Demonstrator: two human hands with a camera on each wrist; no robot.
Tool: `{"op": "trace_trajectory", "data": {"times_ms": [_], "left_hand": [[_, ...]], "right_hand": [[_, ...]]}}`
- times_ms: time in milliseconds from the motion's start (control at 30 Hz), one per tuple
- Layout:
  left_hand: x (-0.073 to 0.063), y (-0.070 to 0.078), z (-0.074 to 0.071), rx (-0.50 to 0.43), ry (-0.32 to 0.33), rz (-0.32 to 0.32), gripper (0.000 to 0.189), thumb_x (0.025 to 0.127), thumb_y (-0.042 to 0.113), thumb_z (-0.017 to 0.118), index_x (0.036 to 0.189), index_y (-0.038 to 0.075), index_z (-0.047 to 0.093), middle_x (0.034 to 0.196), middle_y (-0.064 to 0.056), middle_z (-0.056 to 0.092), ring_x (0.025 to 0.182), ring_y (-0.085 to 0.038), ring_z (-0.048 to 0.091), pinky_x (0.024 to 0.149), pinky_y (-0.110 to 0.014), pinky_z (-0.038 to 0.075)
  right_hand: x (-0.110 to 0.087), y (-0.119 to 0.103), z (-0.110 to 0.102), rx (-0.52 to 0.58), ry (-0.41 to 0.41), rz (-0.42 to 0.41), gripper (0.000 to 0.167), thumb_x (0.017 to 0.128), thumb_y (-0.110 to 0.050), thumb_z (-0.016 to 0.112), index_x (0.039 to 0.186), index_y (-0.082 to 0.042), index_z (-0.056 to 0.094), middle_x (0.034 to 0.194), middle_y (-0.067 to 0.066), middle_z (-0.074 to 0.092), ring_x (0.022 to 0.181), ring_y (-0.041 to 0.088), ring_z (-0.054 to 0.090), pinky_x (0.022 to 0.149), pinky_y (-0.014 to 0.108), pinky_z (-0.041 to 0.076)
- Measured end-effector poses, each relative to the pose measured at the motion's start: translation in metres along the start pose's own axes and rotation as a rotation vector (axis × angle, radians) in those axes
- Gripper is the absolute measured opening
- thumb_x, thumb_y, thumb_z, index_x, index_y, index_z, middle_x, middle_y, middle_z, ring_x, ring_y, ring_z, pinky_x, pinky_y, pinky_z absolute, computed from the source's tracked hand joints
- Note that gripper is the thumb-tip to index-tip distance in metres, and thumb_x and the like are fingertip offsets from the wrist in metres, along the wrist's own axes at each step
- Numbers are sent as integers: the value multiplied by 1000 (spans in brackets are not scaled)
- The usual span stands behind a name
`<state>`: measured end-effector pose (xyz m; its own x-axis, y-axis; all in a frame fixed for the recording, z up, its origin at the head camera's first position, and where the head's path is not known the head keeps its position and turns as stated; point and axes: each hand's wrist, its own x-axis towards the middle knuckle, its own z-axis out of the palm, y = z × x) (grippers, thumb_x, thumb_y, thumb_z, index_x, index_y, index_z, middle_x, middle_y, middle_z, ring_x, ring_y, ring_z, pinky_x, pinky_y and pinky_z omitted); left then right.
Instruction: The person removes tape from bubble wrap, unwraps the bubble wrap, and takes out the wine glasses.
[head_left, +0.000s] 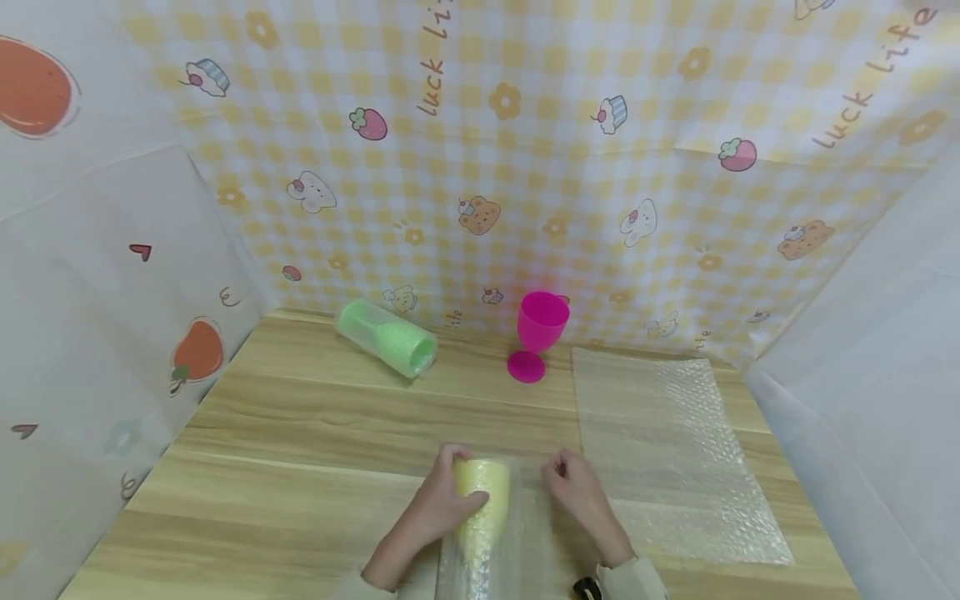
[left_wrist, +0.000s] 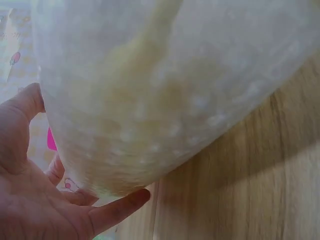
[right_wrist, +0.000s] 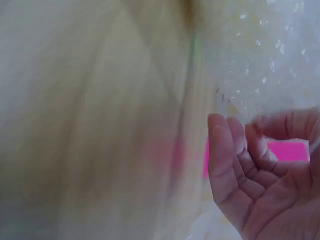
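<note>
A yellow goblet [head_left: 483, 500] lies under clear bubble wrap [head_left: 529, 533] at the table's near side, its bowl pointing away from me. My left hand [head_left: 442, 498] grips the bowl from the left through the wrap, thumb across the top. In the left wrist view, that hand [left_wrist: 50, 200] spreads its fingers around the wrapped bowl [left_wrist: 120, 115]. Just right of the goblet, my right hand [head_left: 579, 492] has curled fingers at the wrap's right edge. The right wrist view shows the right hand [right_wrist: 265, 175] with thumb and fingertips together, pinching the bubble wrap [right_wrist: 270, 55].
A pink goblet [head_left: 542, 321] stands upright toward the back. Left of it, a green goblet [head_left: 405, 343] rolled in bubble wrap lies on its side. Another bubble wrap sheet [head_left: 667, 450] is spread flat on the right of the wooden table [head_left: 285, 433]. A patterned cloth [head_left: 450, 167] hangs behind.
</note>
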<state>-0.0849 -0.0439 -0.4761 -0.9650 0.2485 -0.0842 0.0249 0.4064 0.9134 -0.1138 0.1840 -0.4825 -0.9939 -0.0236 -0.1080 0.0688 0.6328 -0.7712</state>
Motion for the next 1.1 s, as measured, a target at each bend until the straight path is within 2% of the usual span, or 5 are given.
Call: {"op": "trace_trajectory", "data": {"times_ms": [333, 533, 667, 867, 1100], "left_hand": [[-5, -9, -11, 17, 39, 119, 53, 81, 13, 59, 129, 5, 37, 142, -24, 25, 119, -47, 40, 89, -62, 44], [-6, -2, -9, 344, 16, 380, 53, 83, 0, 52, 129, 26, 53, 147, -8, 33, 127, -40, 32, 93, -65, 37], [-8, 6, -7, 552, 24, 447, 46, 83, 0, 56, 121, 25, 59, 139, -1, 43, 116, -27, 41, 92, -49, 45], [-9, 12, -5, 685, 31, 522, 44, 81, -6, 57, 120, 16, 59, 134, 1, 46, 96, -11, 44, 76, -19, 47], [-7, 3, -8, 744, 37, 557, 60, 72, -12, 61, 118, 26, 60, 134, 6, 49, 90, -8, 42, 72, -17, 42]], "right_hand": [[-12, 24, -12, -85, 22, 118, 9, 78, -6, 53, 69, -6, 53, 54, 0, 52, 48, 12, 48, 44, 23, 39], [-13, 8, -18, -246, 33, -56, 26, 79, -4, 63, 104, -1, 57, 89, 8, 55, 71, 15, 52, 57, 23, 44], [-12, -21, -16, -292, 46, -239, 44, 77, -6, 70, 119, -5, 57, 106, 10, 54, 75, 14, 55, 56, 18, 44], [-3, -54, -5, -471, 22, -443, 26, 78, -12, 71, 103, -4, 67, 98, 6, 62, 60, 6, 50, 54, 15, 44], [14, -58, -1, -501, 24, -357, 8, 81, -11, 68, 80, -3, 68, 88, 5, 58, 61, 11, 56, 49, 14, 44]]}}
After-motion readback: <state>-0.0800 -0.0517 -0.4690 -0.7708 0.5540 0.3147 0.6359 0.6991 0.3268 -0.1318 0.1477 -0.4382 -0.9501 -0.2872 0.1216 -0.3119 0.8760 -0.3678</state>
